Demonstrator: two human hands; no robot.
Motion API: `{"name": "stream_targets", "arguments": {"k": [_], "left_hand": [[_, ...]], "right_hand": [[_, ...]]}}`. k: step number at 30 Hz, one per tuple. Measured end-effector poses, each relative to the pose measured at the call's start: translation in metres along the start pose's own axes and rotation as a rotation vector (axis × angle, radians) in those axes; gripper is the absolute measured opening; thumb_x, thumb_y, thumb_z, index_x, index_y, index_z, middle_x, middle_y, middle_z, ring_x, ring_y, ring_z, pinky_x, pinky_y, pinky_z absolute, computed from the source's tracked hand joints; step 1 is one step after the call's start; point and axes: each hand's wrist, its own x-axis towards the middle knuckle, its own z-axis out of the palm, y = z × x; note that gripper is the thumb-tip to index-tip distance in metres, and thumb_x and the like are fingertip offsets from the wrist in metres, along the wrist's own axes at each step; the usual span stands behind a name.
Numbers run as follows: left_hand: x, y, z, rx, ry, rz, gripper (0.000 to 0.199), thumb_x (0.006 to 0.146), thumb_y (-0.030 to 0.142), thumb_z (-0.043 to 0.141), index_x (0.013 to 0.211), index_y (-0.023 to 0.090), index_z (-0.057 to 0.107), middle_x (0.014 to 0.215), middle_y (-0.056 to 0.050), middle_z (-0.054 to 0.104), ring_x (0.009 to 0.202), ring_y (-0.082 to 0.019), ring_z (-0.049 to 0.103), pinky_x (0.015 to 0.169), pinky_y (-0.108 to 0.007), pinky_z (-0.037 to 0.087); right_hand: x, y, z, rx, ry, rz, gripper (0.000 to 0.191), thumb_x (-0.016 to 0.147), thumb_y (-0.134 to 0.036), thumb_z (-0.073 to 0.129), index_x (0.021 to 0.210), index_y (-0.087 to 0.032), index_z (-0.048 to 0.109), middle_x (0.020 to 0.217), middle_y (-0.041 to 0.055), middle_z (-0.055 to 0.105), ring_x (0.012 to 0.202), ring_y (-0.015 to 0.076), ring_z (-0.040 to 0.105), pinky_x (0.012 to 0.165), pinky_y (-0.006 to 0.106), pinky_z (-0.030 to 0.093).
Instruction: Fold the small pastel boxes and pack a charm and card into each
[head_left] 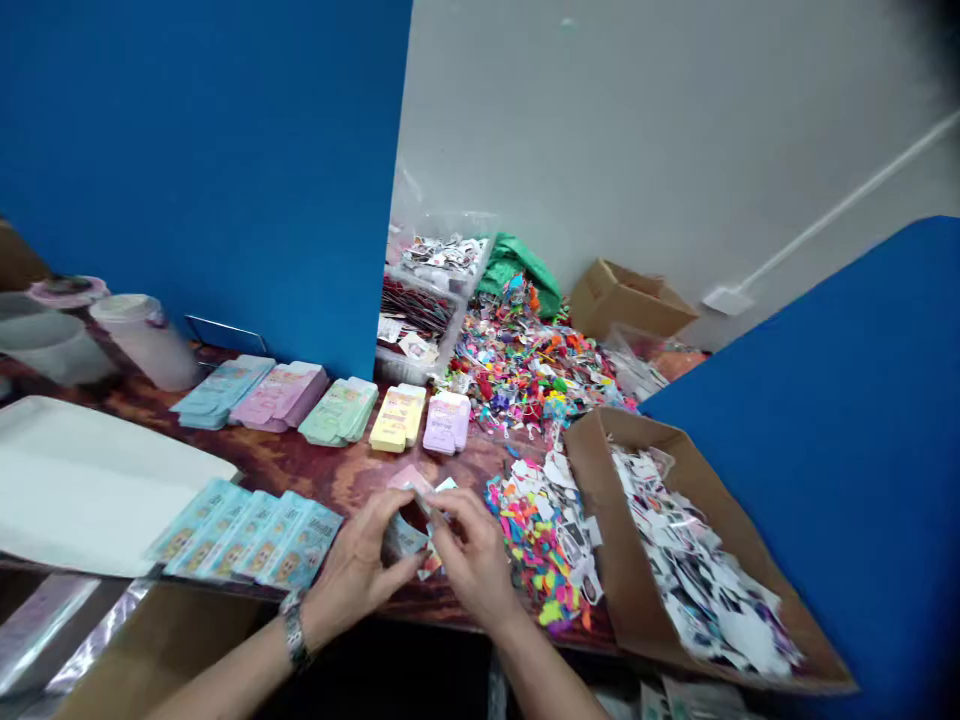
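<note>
My left hand (360,570) and my right hand (472,555) meet low over the wooden table (337,480), both pinching a small printed card (405,538). Its exact shape is partly hidden by my fingers. A pink card piece (409,478) lies just beyond my fingertips. To the left of my left hand lies a row of flat turquoise printed cartons (247,540). A heap of bright paper scraps (540,548) lies close to the right of my right hand. A metal bracelet or watch (294,632) circles my left wrist.
Flat stacks of blue, pink, green, yellow and lilac cartons (337,410) line the table. A cardboard box of white scraps (675,560) stands at right. A white board (90,480) lies at left. Colourful scraps and plastic bins (420,310) fill the back, between blue partitions (187,170).
</note>
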Motion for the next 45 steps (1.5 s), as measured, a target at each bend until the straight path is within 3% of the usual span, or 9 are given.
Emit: {"name": "stream_targets", "arguments": {"k": [9,14,18,24,28,33,38,41,45], "left_hand": [[0.000,0.010,-0.007,0.025,-0.063,-0.131,0.082,0.087,0.030,0.058,0.153,0.024,0.009,0.137,-0.015,0.050,0.120,-0.027,0.056,0.096,-0.040,0.050],[0.003,0.015,-0.007,0.100,-0.118,-0.179,0.090,0.089,0.032,0.053,0.154,0.022,-0.009,0.121,-0.015,0.057,0.105,-0.027,0.061,0.086,-0.042,0.054],[0.002,0.015,-0.009,0.293,-0.117,-0.108,0.098,0.087,0.034,0.055,0.153,0.017,-0.016,0.113,-0.015,0.057,0.102,-0.031,0.059,0.094,-0.055,0.047],[-0.002,0.015,-0.012,0.365,-0.192,-0.160,0.093,0.090,0.035,0.050,0.152,0.019,-0.017,0.106,-0.012,0.053,0.088,-0.026,0.060,0.071,-0.037,0.054],[-0.011,0.017,-0.019,0.371,-0.284,-0.208,0.088,0.089,0.031,0.050,0.154,0.024,-0.010,0.109,-0.010,0.051,0.092,-0.026,0.060,0.074,-0.038,0.054],[-0.028,0.010,-0.039,0.397,-0.355,-0.222,0.063,0.093,0.022,0.042,0.152,0.026,0.020,0.115,-0.011,0.053,0.094,-0.022,0.059,0.077,-0.034,0.053],[-0.033,-0.005,-0.051,0.752,-0.311,-0.198,0.048,0.091,0.023,0.048,0.138,0.025,0.048,0.098,-0.010,0.061,0.094,-0.029,0.057,0.080,-0.045,0.050],[-0.032,-0.014,-0.053,0.844,-0.229,-0.164,0.044,0.088,0.022,0.054,0.132,0.026,0.056,0.120,-0.016,0.059,0.115,-0.036,0.052,0.096,-0.058,0.041],[-0.034,-0.035,-0.074,0.781,-0.100,-0.182,0.049,0.091,0.034,0.053,0.139,0.024,0.048,0.132,-0.016,0.054,0.121,-0.034,0.049,0.100,-0.052,0.041]], "right_hand": [[0.003,-0.007,-0.002,-0.019,-0.058,0.101,0.018,0.089,-0.014,0.057,0.098,-0.022,0.070,0.094,0.0034,0.067,0.088,0.0150,0.065,0.074,0.024,0.051],[0.000,-0.011,0.003,-0.107,-0.028,0.040,0.023,0.087,-0.008,0.055,0.097,-0.021,0.070,0.095,0.0033,0.069,0.091,0.0159,0.066,0.081,0.026,0.052],[-0.012,-0.009,0.015,-0.188,0.027,-0.066,0.032,0.092,-0.008,0.049,0.117,-0.022,0.064,0.108,0.0059,0.070,0.103,0.0176,0.065,0.091,0.030,0.053],[-0.038,0.013,0.044,-0.271,0.147,-0.167,0.050,0.096,-0.007,0.043,0.143,-0.022,0.042,0.126,0.0101,0.064,0.121,0.0205,0.059,0.097,0.037,0.053],[-0.043,0.028,0.056,-0.133,0.088,-0.045,0.046,0.097,-0.012,0.044,0.142,-0.023,0.043,0.126,0.0094,0.064,0.119,0.0201,0.060,0.098,0.038,0.053],[-0.040,0.038,0.076,0.099,-0.019,0.149,0.040,0.098,-0.018,0.045,0.138,-0.021,0.045,0.123,0.0094,0.066,0.114,0.0186,0.063,0.097,0.035,0.054],[-0.033,0.043,0.088,0.042,-0.105,0.140,0.040,0.095,-0.021,0.049,0.135,-0.019,0.050,0.131,0.0114,0.061,0.123,0.0216,0.057,0.101,0.038,0.051],[-0.030,0.043,0.087,-0.023,-0.131,0.103,0.039,0.095,-0.020,0.049,0.134,-0.020,0.052,0.127,0.0106,0.063,0.120,0.0221,0.058,0.102,0.039,0.049],[-0.036,0.040,0.089,-0.017,-0.240,0.100,0.040,0.093,-0.016,0.049,0.132,-0.023,0.054,0.116,0.0076,0.068,0.106,0.0194,0.065,0.093,0.034,0.054]]}}
